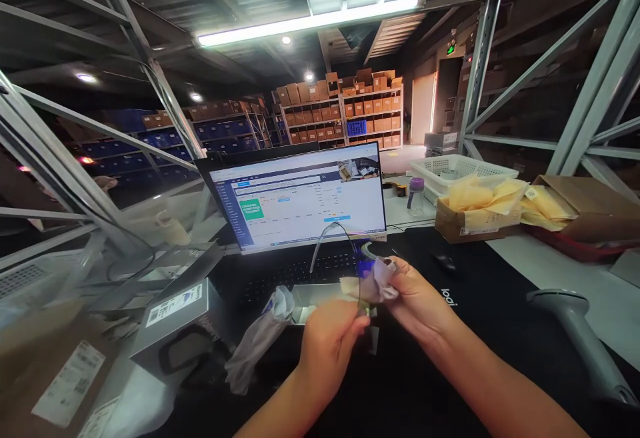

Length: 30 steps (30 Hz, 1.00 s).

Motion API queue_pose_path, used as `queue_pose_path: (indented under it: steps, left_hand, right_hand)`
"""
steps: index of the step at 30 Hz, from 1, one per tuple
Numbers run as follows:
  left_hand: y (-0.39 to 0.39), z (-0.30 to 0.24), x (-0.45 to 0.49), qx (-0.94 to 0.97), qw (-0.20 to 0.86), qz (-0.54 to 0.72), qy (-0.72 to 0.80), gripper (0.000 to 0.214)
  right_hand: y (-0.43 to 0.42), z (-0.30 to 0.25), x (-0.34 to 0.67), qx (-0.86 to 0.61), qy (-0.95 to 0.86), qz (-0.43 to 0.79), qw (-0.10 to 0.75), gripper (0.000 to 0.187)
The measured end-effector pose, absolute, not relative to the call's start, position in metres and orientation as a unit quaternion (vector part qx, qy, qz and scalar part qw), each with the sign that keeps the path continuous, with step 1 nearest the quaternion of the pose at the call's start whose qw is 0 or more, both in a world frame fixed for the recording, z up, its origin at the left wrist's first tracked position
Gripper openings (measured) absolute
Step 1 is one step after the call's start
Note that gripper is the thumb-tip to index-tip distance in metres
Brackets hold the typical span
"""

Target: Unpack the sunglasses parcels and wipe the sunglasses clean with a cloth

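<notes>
In the middle of the desk my left hand [330, 335] is closed with its fingers pressed together. From beside it a thin, dark-edged loop [336, 225] arches up in front of the laptop; whether the fingers pinch it is unclear. Crumpled whitish wrapping [384, 279] is gripped in my right hand [417, 295], and a pale curved piece shows above it. Behind my left hand lies a small open grey box [305, 295], partly covered. A rolled, cloudy plastic-wrapped item [263, 338] leans against that box's left side.
A laptop [300, 205] stands lit behind my hands. On the left are a grey labelled box [175, 328] and a brown carton [43, 365]. A barcode scanner [583, 338], a mouse [444, 261], a bottle [415, 198] and a carton of yellow envelopes [475, 218] are on the right.
</notes>
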<state>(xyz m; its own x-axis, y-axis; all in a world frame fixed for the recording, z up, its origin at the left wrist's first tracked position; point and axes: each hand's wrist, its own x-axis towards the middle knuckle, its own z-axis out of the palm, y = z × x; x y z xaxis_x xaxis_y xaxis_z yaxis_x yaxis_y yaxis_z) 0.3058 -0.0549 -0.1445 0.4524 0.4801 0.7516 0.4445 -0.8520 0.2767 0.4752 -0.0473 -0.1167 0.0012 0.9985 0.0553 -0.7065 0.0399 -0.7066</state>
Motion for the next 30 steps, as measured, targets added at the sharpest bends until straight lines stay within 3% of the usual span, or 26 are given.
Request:
queue_pose_path:
  steps: [4,8,17,19,21,25,30]
  left_hand:
    - [-0.055,-0.145,0.304,0.848,0.005,0.453,0.275,0.041]
    - [-0.054,-0.147,0.304,0.830,0.004,0.463,0.311,0.039]
    - [-0.049,-0.145,0.296,0.810,0.126,0.460,0.342,0.045]
    - [-0.043,-0.145,0.291,0.803,0.180,0.458,0.337,0.044]
    - [-0.036,-0.143,0.287,0.761,0.248,0.499,0.331,0.058]
    - [-0.030,-0.136,0.285,0.633,0.400,0.591,0.300,0.073]
    - [-0.042,-0.127,0.293,0.567,0.433,0.646,0.272,0.069]
  right_hand:
    - [-0.050,-0.114,0.480,-0.263,-0.274,0.662,0.646,0.047]
    - [-0.060,-0.117,0.467,-0.269,-0.316,0.607,0.678,0.054]
    - [-0.069,-0.126,0.450,-0.342,-0.440,0.477,0.679,0.047]
    - [-0.068,-0.124,0.461,-0.382,-0.518,0.378,0.665,0.040]
    - [-0.067,-0.125,0.470,-0.407,-0.599,0.216,0.655,0.035]
    - [-0.061,-0.136,0.473,-0.337,-0.753,-0.060,0.562,0.031]
    - [-0.063,-0.146,0.457,-0.282,-0.834,-0.197,0.431,0.034]
